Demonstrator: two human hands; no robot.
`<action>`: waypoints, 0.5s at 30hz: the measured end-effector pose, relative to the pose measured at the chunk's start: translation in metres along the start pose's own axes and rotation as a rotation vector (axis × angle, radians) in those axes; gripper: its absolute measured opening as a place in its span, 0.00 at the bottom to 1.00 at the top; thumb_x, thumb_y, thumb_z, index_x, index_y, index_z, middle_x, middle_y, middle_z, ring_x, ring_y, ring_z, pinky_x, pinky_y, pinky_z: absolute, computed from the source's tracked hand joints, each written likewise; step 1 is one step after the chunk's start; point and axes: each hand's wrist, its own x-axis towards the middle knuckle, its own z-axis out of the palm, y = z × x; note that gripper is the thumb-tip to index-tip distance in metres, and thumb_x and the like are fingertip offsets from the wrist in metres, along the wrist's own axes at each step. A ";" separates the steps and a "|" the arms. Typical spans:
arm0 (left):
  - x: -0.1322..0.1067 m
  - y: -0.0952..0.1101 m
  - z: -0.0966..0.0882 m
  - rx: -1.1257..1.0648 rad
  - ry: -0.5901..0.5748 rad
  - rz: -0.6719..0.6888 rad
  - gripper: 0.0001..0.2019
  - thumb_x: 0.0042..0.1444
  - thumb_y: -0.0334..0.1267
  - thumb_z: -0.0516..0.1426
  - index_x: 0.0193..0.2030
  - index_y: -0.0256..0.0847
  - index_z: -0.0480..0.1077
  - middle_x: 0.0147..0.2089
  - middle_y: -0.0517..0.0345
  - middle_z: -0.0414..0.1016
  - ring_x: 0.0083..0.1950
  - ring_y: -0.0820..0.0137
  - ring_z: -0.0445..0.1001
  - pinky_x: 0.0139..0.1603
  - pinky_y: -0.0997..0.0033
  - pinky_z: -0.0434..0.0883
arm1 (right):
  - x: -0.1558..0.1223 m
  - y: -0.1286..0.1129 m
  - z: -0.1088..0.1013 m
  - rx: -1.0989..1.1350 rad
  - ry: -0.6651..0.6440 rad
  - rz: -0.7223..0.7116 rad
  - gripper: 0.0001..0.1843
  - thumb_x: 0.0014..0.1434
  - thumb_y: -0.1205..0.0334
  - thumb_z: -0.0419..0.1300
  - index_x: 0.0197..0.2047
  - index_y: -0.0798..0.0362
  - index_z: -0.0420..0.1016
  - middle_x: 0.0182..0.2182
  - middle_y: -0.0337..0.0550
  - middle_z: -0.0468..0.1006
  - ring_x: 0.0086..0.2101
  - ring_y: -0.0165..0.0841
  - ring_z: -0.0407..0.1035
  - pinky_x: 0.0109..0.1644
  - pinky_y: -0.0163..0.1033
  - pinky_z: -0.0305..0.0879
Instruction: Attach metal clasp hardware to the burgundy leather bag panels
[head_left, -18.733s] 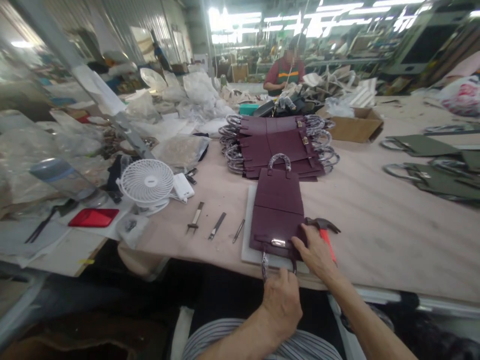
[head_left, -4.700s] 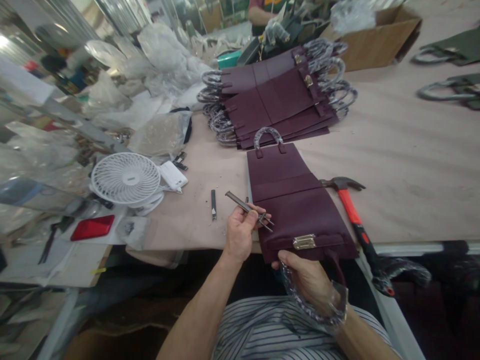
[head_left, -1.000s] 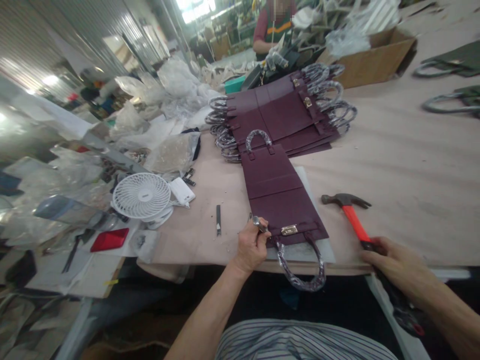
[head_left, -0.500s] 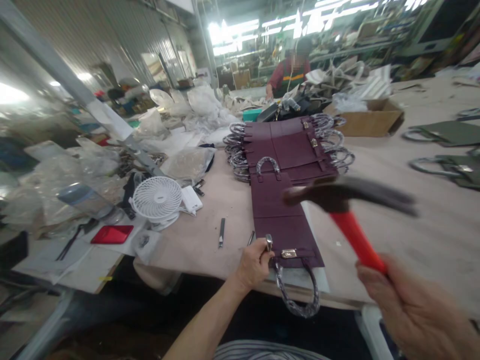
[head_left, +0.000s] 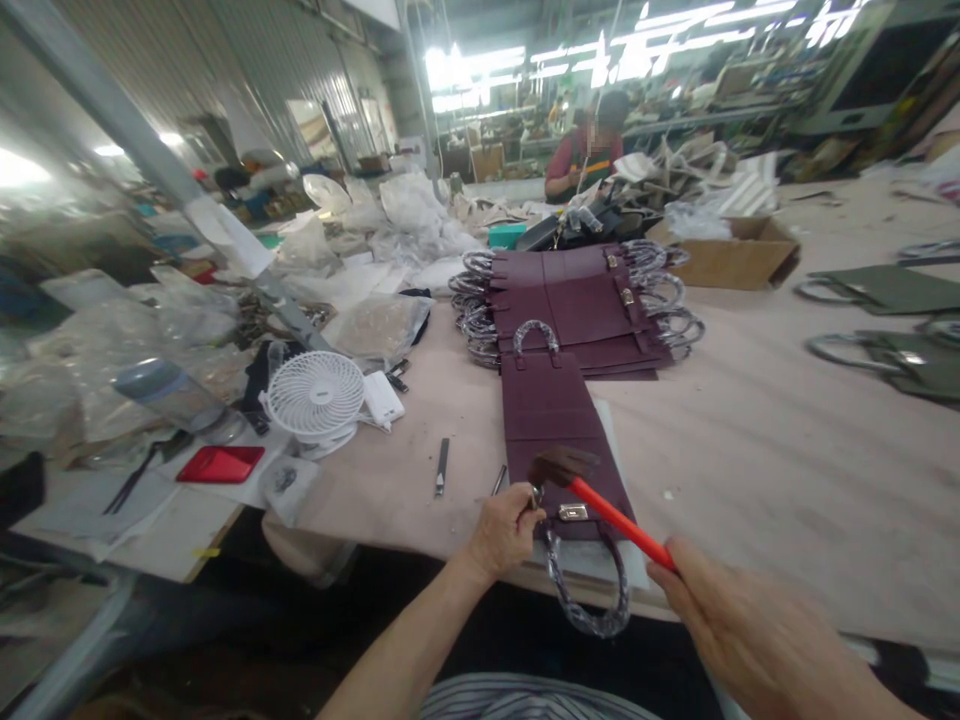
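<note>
A flat maroon leather bag piece (head_left: 551, 420) lies on a white pad (head_left: 626, 560) at the table's near edge, its wrapped handle (head_left: 589, 600) hanging over the edge. My left hand (head_left: 504, 530) is closed on a small metal punch (head_left: 535, 493) stood upright at the piece's lower left corner, beside the metal clasp (head_left: 573, 512). My right hand (head_left: 742, 635) grips the orange handle of a hammer (head_left: 592, 495). The hammer head is down right above the punch's top.
A stack of maroon pieces with wrapped handles (head_left: 581, 305) lies behind. Loose metal tools (head_left: 442, 467) lie left of the pad, near a white fan (head_left: 315, 397), a power bank (head_left: 383, 397) and a red phone (head_left: 220, 464). Green pieces (head_left: 885, 290) lie right. A person (head_left: 589, 150) works beyond.
My right hand took the hammer off the table, raised it high, and has swung it down onto the punch. My left hand has kept the punch at the same corner.
</note>
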 end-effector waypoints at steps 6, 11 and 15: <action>0.001 0.004 -0.002 0.005 -0.004 0.001 0.08 0.59 0.28 0.54 0.43 0.40 0.72 0.40 0.52 0.79 0.42 0.66 0.79 0.46 0.68 0.76 | 0.008 0.032 -0.001 0.104 -0.166 0.184 0.21 0.65 0.39 0.47 0.33 0.46 0.66 0.18 0.40 0.71 0.18 0.35 0.65 0.24 0.41 0.47; 0.001 0.005 -0.003 0.020 -0.035 0.002 0.08 0.60 0.28 0.53 0.42 0.41 0.71 0.42 0.51 0.79 0.44 0.65 0.79 0.47 0.67 0.76 | 0.014 0.087 0.045 0.156 -0.247 0.476 0.22 0.65 0.47 0.40 0.25 0.48 0.61 0.18 0.42 0.70 0.19 0.34 0.65 0.25 0.38 0.57; -0.002 0.004 -0.003 0.027 -0.047 -0.010 0.08 0.61 0.29 0.53 0.46 0.41 0.69 0.45 0.50 0.79 0.47 0.64 0.79 0.50 0.65 0.77 | 0.012 0.108 0.077 0.007 -0.185 0.572 0.18 0.64 0.53 0.44 0.32 0.52 0.70 0.28 0.54 0.76 0.28 0.42 0.71 0.33 0.44 0.64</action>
